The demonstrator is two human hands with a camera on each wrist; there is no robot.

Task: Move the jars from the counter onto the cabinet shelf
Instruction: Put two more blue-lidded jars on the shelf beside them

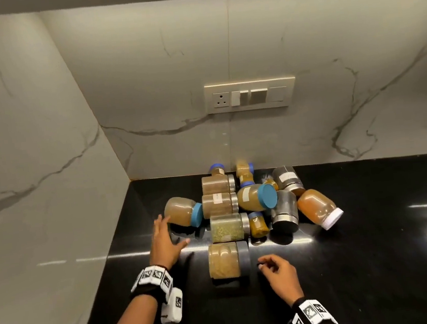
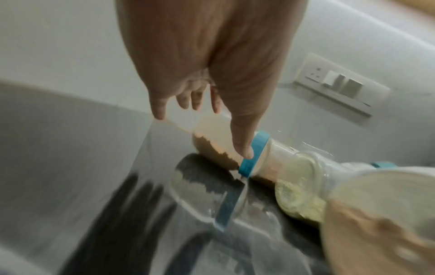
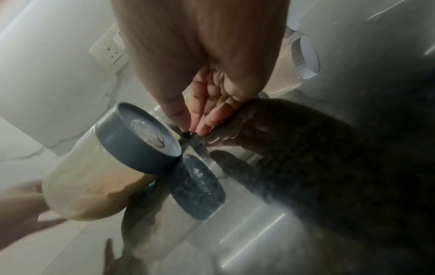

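Glossy black counter (image 1: 354, 265), marble walls (image 1: 26, 117)

Count from the near edge of the counter:
- blue-lidded jars (image 1: 257, 198): at least 5. There are 2 big and 3 small, and the far ones overlap, so maybe one more.
- silver-lidded clear jars (image 1: 219, 204): 3, stacked in a column near to far.
- dark-lidded jar (image 1: 223, 260): 1, nearest.
- steel canisters (image 1: 284, 211): 2, right of centre.
- white-lidded jar (image 1: 320, 208): 1, far right.
- Hands: 2, left hand (image 1: 167, 241) and right hand (image 1: 281, 272).
- switch plate (image 1: 250, 95): 1.
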